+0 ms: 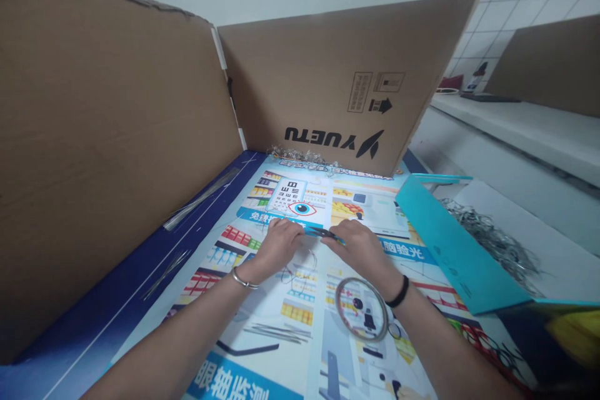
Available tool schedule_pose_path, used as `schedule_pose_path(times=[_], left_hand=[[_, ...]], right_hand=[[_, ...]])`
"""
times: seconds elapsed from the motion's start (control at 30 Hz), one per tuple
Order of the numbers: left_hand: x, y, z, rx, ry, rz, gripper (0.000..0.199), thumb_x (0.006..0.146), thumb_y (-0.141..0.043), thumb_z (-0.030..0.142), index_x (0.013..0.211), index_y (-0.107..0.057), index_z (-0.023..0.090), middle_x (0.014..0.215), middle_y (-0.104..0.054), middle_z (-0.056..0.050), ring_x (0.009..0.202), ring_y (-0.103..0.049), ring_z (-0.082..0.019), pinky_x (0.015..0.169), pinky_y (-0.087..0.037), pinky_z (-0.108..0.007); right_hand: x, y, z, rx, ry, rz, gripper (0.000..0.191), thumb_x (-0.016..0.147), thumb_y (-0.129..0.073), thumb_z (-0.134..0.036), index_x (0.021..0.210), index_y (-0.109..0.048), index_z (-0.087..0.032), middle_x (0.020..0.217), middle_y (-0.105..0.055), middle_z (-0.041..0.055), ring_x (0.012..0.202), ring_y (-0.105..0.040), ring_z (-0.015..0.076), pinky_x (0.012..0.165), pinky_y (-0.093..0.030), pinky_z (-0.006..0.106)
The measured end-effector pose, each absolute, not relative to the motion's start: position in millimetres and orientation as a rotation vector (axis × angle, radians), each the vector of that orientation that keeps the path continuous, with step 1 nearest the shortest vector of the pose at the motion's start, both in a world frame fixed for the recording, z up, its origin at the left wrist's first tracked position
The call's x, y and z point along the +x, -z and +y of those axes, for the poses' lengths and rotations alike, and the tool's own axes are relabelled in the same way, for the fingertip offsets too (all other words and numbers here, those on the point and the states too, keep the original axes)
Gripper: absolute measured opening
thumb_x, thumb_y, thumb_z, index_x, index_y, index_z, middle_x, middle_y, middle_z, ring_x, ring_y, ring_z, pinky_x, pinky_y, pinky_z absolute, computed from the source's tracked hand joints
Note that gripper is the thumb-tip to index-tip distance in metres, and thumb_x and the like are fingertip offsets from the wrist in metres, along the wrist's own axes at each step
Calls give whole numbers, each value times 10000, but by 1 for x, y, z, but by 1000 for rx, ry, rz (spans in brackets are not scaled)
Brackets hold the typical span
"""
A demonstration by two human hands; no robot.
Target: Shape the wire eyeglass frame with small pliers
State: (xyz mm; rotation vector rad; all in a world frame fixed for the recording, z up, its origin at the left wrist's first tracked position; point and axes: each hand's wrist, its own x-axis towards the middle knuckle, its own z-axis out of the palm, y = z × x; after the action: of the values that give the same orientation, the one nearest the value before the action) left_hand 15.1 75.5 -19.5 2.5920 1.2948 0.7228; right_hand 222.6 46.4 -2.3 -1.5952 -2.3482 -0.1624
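Note:
My left hand, with a silver bangle on the wrist, is closed in a pinch over the printed mat. Thin wire loops hang just below its fingers; what lies between the fingertips is too small to tell. My right hand, a black band on its wrist, is wrapped round small pliers whose dark jaws point left toward my left fingertips. A coil of wire lies on the mat below my right hand. Several straight wire pieces rest beneath my left forearm.
Cardboard panels stand at the left and back. A turquoise box at the right holds tangled wire. Clear shiny bits lie along the back panel. More wire strips lie at the left, and red-handled tools at lower right.

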Motion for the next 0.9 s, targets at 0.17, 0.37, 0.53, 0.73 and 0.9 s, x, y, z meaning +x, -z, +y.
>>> schedule_pose_path(times=[0.17,0.37,0.53,0.73,0.9], left_hand=[[15,21,74,2580,-767,1254,203,896,-389,212,808,-571,194,813,-632,-11,838,-514,-161,840,-306,-334],[14,21,72,2580,-724,1278,221,905,-381,256,819,-577,203,814,-625,-21,846,-498,-178,800,-317,-331],[14,24,73,2609,-733,1272,192,899,-400,249,813,-565,202,804,-616,-17,834,-495,-176,791,-321,-326],[13,24,72,2632,-753,1239,199,905,-377,251,827,-553,198,812,-615,-20,838,-498,-172,808,-319,-328],[13,23,72,2607,-778,1297,167,886,-400,219,814,-549,198,830,-623,-18,844,-503,-172,822,-315,-331]], right_hand=[[219,11,47,-1618,145,-2469,366,865,-441,-496,812,-655,-204,795,-610,57,802,-530,180,707,-340,277],[216,9,46,-1567,126,-2530,371,854,-455,-507,815,-658,-199,800,-604,57,816,-520,180,726,-332,282],[216,9,46,-1536,93,-2561,398,853,-441,-528,821,-663,-200,813,-604,65,834,-517,184,740,-331,289],[217,12,47,-1602,150,-2502,377,848,-461,-515,819,-659,-196,805,-601,64,830,-517,193,739,-332,295],[224,11,49,-1659,173,-2357,371,865,-443,-493,837,-654,-188,796,-603,64,820,-518,186,725,-337,278]])
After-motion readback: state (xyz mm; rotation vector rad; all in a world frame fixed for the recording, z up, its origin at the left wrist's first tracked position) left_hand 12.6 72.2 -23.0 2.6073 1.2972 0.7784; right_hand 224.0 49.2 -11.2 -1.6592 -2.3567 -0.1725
